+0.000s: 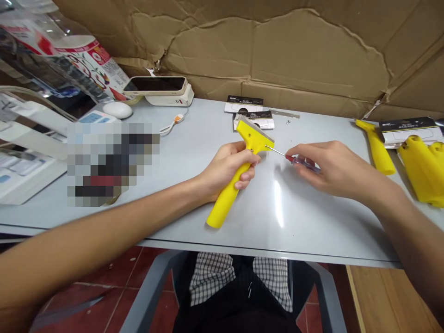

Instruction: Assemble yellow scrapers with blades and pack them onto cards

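My left hand (pixel 233 167) is wrapped round the handle of a yellow scraper (pixel 227 196) above the grey table (pixel 194 222). Its wide head points up and away, with a metal strip along the top edge. Between the fingers of my right hand (pixel 317 162) is a small screwdriver (pixel 289 158) with a red and clear handle. The screwdriver's tip meets the right side of the scraper head, at a screw. Behind the head lie two black-and-white packets (pixel 262 121), a thin metal blade (pixel 286 114) and tiny screws (pixel 288 122).
More yellow scraper handles (pixel 421 171) and a packet (pixel 409 129) lie at the right. At the left are a phone (pixel 156 85) on a white box, a white mouse (pixel 118 110), a short cable (pixel 172 123) and bottles. Cardboard (pixel 277 55) stands behind the table.
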A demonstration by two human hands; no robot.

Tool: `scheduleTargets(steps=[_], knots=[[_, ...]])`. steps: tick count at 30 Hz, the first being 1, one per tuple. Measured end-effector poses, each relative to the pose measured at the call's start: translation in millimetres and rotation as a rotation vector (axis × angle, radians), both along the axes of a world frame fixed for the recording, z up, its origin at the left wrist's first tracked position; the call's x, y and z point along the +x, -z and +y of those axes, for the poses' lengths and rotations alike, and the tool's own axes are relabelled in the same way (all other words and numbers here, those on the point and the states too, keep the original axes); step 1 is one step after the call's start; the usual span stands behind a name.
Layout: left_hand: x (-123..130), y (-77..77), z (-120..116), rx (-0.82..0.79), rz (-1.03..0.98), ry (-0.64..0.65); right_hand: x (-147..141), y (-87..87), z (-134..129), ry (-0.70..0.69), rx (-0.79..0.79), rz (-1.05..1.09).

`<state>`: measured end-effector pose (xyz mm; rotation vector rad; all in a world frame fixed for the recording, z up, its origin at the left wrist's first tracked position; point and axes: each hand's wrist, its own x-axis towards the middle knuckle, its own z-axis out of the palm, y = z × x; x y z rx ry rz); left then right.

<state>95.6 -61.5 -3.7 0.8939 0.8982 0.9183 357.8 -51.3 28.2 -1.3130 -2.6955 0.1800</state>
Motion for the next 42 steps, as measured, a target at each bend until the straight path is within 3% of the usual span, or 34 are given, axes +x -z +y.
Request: scheduleTargets(steps=[6,12,15,19,25,34,38,42], knots=[[-3,1.8,0,0.023,0.045,0.128,13,-1.7,15,-0.051,0.018,0.058],[-4,2.9,4,0.049,0.065,0.140,41,-15.5,35,0.248,0.094,0.037],[-4,2.7,5,0.051,0.071,0.143,59,-4.9,53,0.369,0.079,-0.057],[-3,1.6,4,0.042,0.070,0.147,72,13.3,70,0.371,0.010,-0.150],[-1,-2.5,2,-0.029,0.068,0.090,67,14.4,69,0.415,-0.031,-0.200],[-4,-0.1,4,-0.059,0.025,0.138,61,11.4,60,0.391,0.018,-0.199],[-3,3.4,5,-0.059,-0.137,0.103,53,6.8,50,0.238,0.160,-0.093],[-1,5.6,4,-0.073,-0.195,0.036,43,3.2,42,0.125,0.136,0.026]])
